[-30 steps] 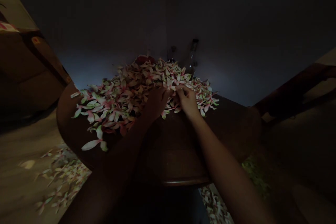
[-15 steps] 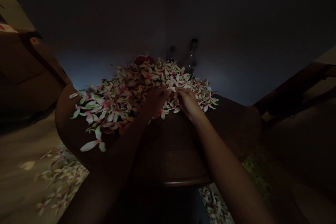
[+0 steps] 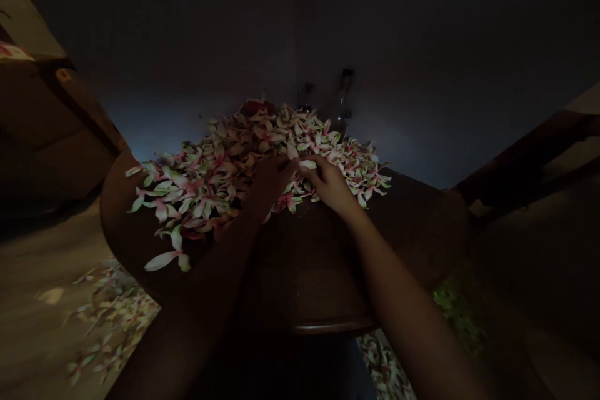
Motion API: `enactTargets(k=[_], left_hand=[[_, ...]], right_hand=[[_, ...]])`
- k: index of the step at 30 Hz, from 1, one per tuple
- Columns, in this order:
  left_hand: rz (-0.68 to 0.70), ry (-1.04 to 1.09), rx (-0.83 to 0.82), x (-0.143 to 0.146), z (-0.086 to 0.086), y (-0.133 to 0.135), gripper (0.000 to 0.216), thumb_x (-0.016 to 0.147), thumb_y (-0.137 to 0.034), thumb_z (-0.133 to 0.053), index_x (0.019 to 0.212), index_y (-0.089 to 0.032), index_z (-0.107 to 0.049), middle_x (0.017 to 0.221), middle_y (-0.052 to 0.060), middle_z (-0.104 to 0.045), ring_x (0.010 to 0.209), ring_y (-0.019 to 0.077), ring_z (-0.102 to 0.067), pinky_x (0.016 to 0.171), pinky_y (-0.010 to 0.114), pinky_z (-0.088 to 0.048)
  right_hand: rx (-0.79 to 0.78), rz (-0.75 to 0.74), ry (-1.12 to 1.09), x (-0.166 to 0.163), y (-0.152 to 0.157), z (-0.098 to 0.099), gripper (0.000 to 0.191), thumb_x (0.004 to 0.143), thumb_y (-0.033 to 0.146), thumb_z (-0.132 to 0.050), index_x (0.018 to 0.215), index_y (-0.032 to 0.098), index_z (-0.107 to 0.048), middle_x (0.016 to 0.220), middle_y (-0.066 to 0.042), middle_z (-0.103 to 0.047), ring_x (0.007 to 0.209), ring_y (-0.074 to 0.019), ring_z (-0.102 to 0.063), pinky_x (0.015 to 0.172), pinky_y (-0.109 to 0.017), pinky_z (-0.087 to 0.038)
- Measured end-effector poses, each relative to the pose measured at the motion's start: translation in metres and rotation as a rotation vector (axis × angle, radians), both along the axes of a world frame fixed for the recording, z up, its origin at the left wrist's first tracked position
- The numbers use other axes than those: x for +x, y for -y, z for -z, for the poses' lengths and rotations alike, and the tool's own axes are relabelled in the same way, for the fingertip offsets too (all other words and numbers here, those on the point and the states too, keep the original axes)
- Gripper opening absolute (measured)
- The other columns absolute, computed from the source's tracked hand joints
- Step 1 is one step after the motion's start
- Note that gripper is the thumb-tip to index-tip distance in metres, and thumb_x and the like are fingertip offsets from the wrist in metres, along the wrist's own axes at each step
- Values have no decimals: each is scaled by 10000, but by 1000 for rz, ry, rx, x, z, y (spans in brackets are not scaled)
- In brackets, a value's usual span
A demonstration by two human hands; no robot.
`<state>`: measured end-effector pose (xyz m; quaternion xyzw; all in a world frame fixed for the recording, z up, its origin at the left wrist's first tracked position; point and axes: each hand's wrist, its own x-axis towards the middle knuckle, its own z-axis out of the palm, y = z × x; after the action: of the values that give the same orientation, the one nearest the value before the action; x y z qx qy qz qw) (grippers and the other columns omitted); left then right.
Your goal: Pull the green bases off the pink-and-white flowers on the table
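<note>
A white flower with long petals is between my two hands at the front of a heaped pile of flowers. My left hand is closed, its fingertips pinching the flower from the left; much of this hand lies in shadow. My right hand has its thumb and index finger on the flower's right side. The piled flowers are white and pale green with pink centres. They lie on a dark round-edged wooden table, with one larger flower apart at the near left.
Behind the pile stand a clear glass bottle and a red object, against a corner of dark walls. Loose flowers are scattered on the floor at the left. Green pieces lie on the floor at the right.
The flower between my hands has turned, with a petal now pointing up and another to the right. My right thumb and index finger have moved slightly left and spread a little around it.
</note>
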<state>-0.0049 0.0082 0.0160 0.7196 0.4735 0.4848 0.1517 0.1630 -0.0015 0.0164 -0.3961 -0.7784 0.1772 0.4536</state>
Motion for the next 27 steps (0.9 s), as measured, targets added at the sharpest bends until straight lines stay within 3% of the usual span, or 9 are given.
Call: enactTargets(k=[3, 8, 14, 19, 21, 24, 27], left_hand=[[-36, -24, -34, -2, -1, 1, 434, 884, -492, -457, 614, -169, -561, 553, -12, -474, 603, 133, -459, 577, 268, -300], [-27, -9, -4, 3, -1, 4, 467, 875, -512, -489, 552, -175, -483, 504, -25, -405, 554, 116, -396, 559, 277, -268], [-13, 61, 28, 5, 4, 2, 458, 877, -482, -524, 536, -188, -438, 501, -33, -388, 520, 111, -380, 524, 281, -252], [17, 71, 37, 4, 3, 4, 424, 879, -469, -535, 571, -179, -513, 534, -24, -461, 551, 115, -442, 556, 266, -319], [63, 93, 13, 5, 2, 6, 367, 862, -452, -564, 625, -173, -571, 589, -15, -537, 597, 120, -495, 589, 251, -369], [211, 171, -74, 9, 4, 6, 284, 817, -452, -625, 791, -170, -650, 748, 12, -652, 717, 145, -585, 662, 244, -445], [325, 263, -155, 13, 9, 1, 338, 838, -489, -580, 867, -162, -658, 824, 54, -680, 759, 167, -617, 690, 269, -484]], right_hand=[[118, -21, 70, 1, 5, -4, 313, 977, 411, -464, 1120, 210, -657, 1087, -73, -709, 961, -206, -644, 873, -338, -466], [115, 39, 84, 3, 4, -3, 364, 996, 434, -413, 942, 191, -678, 818, -44, -691, 752, -164, -617, 749, -298, -457], [-71, -3, -152, 5, -6, 4, 357, 950, 484, -470, 865, 209, -681, 674, 5, -580, 620, -127, -501, 595, -263, -390], [-277, -91, -390, 7, -14, 9, 319, 853, 513, -608, 780, 210, -677, 573, 46, -453, 507, -86, -363, 495, -241, -299], [-332, -125, -516, 7, -15, 9, 283, 817, 500, -665, 809, 217, -662, 550, 62, -429, 488, -77, -353, 480, -235, -304], [-378, -131, -685, 9, -15, 6, 278, 744, 447, -757, 852, 226, -626, 617, 50, -530, 511, -73, -430, 481, -225, -359], [-343, -112, -691, 12, -14, 2, 270, 736, 410, -771, 891, 231, -642, 705, 24, -598, 574, -84, -508, 513, -225, -416]])
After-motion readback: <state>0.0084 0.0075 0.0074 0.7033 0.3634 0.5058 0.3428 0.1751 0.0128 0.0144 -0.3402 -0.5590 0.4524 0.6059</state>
